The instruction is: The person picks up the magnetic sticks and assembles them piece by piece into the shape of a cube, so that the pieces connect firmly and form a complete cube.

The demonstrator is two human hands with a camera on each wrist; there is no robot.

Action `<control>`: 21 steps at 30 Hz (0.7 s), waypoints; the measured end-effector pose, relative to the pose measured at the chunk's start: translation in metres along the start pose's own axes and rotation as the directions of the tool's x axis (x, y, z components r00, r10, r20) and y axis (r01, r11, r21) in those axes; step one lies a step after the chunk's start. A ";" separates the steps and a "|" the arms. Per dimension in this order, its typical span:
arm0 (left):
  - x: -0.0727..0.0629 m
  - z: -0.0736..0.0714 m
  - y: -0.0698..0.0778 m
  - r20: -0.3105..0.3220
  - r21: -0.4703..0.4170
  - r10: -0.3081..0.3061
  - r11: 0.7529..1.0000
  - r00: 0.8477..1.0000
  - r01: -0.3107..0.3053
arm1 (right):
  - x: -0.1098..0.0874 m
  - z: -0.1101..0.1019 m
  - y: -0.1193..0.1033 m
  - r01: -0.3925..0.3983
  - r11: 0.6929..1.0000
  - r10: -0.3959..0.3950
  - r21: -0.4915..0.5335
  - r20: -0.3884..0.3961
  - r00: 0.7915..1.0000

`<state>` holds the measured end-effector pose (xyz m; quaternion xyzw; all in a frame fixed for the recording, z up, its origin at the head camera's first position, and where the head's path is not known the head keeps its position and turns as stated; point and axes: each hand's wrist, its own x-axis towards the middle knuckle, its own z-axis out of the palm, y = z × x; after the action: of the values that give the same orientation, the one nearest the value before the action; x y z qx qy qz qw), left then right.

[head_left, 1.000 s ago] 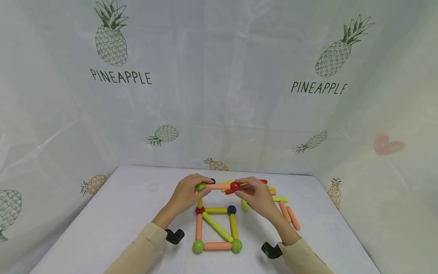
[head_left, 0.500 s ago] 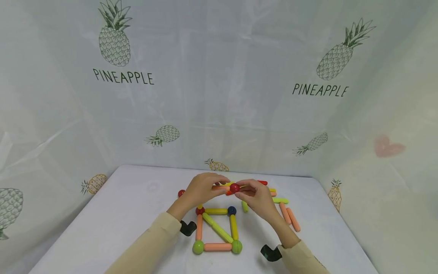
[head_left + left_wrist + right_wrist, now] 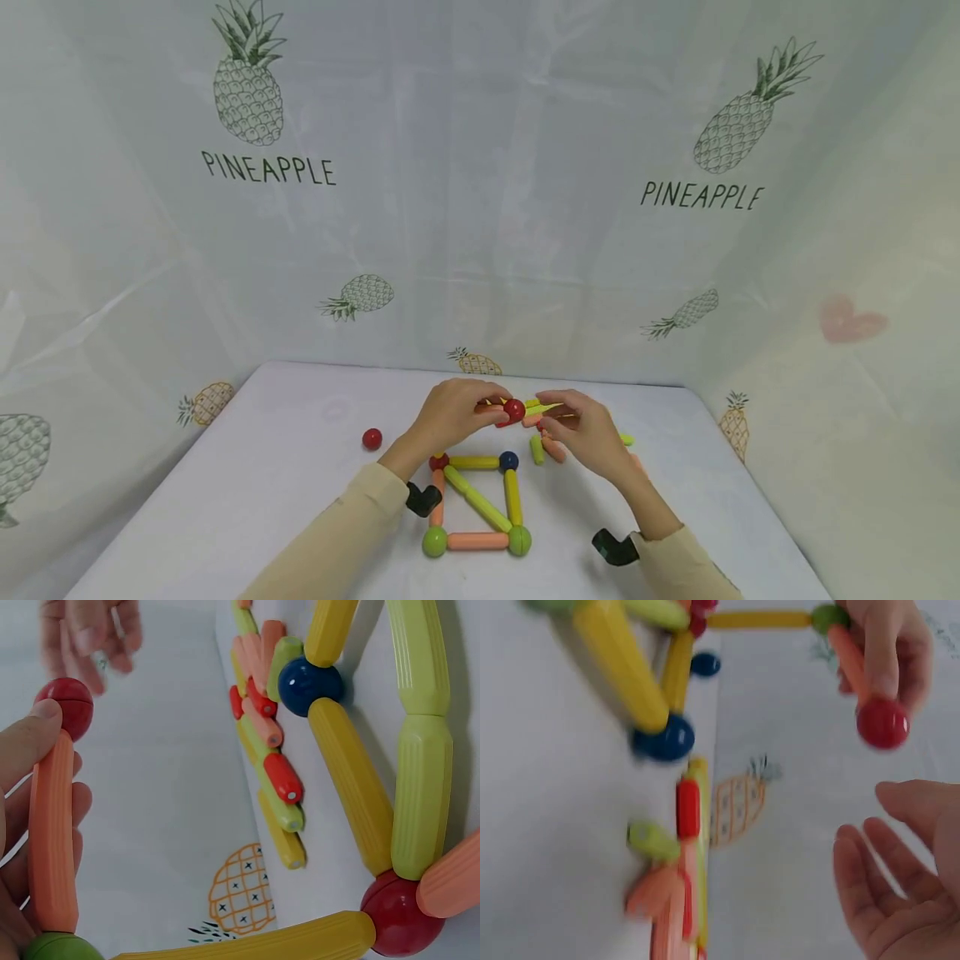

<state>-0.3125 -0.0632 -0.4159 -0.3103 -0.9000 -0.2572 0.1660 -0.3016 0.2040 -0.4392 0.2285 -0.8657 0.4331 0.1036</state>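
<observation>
My left hand holds an orange stick, its thumb at the red ball on the stick's end. A green ball joins the stick's other end to a yellow stick, which runs to the red corner ball of a square frame on the table. Orange and yellow sticks form the frame's sides, with a blue ball and green balls at other corners and light green sticks across it. My right hand is empty, fingers spread, just right of the held red ball.
A loose red ball lies on the white table left of the frame. Behind the frame lies a pile of sticks in several colours. A second blue ball appears past the frame. A pineapple-print sheet hangs behind the table.
My left hand has slid right along the orange stick toward the red ball. My right hand has let go of that ball and drawn back right. The loose red ball has rolled left.
</observation>
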 end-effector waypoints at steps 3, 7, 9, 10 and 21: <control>0.001 0.001 0.001 0.004 -0.001 -0.013 1.000 1.000 0.013 | -0.008 -0.018 0.019 -0.058 0.983 0.056 -0.175 -0.017 0.998; 0.001 0.000 0.002 0.007 0.001 -0.013 1.000 1.000 0.013 | -0.023 -0.040 0.051 -0.156 0.911 0.161 -0.383 -0.021 0.987; 0.001 0.000 0.001 0.005 -0.003 -0.011 1.000 1.000 0.011 | -0.030 -0.048 0.065 -0.209 0.877 0.223 -0.433 -0.018 0.975; 0.000 0.000 0.001 0.003 -0.007 -0.009 1.000 1.000 0.009 | -0.034 -0.051 0.072 -0.230 0.865 0.250 -0.447 -0.015 0.968; 0.000 0.001 0.001 -0.006 0.013 -0.013 1.000 1.000 0.013 | -0.046 -0.055 0.090 -0.281 0.827 0.344 -0.486 0.043 0.938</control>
<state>-0.3118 -0.0621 -0.4168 -0.3025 -0.9033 -0.2531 0.1688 -0.3064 0.3091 -0.4865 0.0788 -0.9754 0.2042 0.0276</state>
